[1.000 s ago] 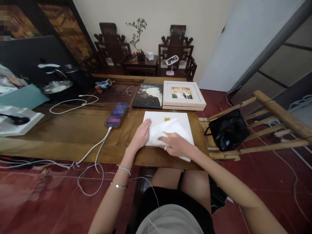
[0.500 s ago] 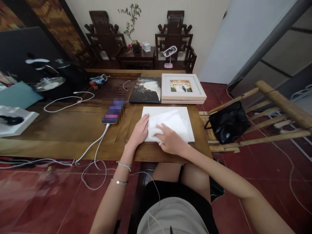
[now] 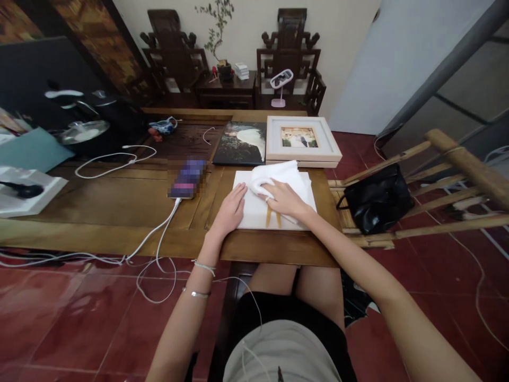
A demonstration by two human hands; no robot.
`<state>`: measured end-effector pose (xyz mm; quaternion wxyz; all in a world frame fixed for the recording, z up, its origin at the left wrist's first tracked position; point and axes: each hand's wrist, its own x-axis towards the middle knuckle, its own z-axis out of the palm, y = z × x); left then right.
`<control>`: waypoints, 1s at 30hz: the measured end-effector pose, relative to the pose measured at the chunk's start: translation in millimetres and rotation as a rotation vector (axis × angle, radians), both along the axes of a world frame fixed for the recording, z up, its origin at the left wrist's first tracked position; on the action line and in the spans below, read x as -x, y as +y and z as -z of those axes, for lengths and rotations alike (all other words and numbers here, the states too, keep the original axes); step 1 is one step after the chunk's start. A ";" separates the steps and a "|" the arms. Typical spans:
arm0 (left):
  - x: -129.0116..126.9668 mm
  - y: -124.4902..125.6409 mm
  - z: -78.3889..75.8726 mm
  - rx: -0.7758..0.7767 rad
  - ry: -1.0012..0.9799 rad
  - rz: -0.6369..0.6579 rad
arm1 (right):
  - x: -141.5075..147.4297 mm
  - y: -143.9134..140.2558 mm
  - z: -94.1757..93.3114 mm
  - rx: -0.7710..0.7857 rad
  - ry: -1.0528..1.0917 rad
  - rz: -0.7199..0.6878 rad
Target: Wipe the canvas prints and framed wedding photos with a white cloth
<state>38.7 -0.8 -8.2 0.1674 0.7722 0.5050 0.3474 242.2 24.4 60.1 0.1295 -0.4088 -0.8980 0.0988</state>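
A white rectangular panel lies flat near the table's front edge. My right hand presses a bunched white cloth onto it, fingers curled into the folds. The cloth covers the panel's upper part and hangs past its far edge. Below my right hand, two tan-yellow strips show on the panel's surface; what they belong to is hidden. My left hand rests with its fingers stretched out along the panel's left edge.
Beyond the panel lie a dark photo panel and a pale framed picture. Left of my hands is a phone with a white charging cable. A bamboo chair holding a black bag stands at right.
My right hand has slid the cloth away from me, up the panel. The panel's lower part with the tan-yellow strips is now uncovered. My left hand stays at the left edge.
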 end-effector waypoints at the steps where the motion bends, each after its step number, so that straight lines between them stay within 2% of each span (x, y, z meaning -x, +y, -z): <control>1: -0.5 -1.1 -2.2 0.009 -0.017 -0.006 | 4.1 4.7 -0.4 -0.019 -0.002 0.003; 5: -0.6 -3.9 -12.2 0.049 -0.231 -0.097 | 24.7 -0.2 1.6 -0.074 -0.088 -0.068; 9: 0.1 -2.4 -17.0 0.089 -0.555 -0.152 | 33.4 -30.4 3.5 -0.071 -0.088 -0.327; 11: -0.5 -2.6 -17.1 0.100 -0.572 -0.160 | 28.4 -47.8 -1.2 -0.055 -0.054 -0.438; 13: -2.1 -4.5 -16.8 0.097 -0.481 -0.168 | 17.8 -61.2 -10.3 0.009 -0.050 -0.471; 15: -4.0 -6.9 -16.1 0.079 -0.345 -0.165 | 3.9 -66.1 -21.0 0.094 -0.081 -0.417; 17: -5.3 -8.3 -14.3 0.043 -0.213 -0.136 | -9.7 -60.2 -29.6 0.149 -0.113 -0.300; 21: -4.2 -6.1 -8.0 -0.020 -0.064 -0.057 | -18.9 -23.1 -32.1 0.136 -0.097 -0.053; 26: -1.0 -3.8 -4.4 -0.036 -0.022 -0.054 | 20.3 26.9 -20.7 0.115 0.053 0.078; 30: -0.7 -4.7 -6.7 -0.030 -0.005 -0.059 | 51.8 45.1 -17.9 0.189 0.217 0.120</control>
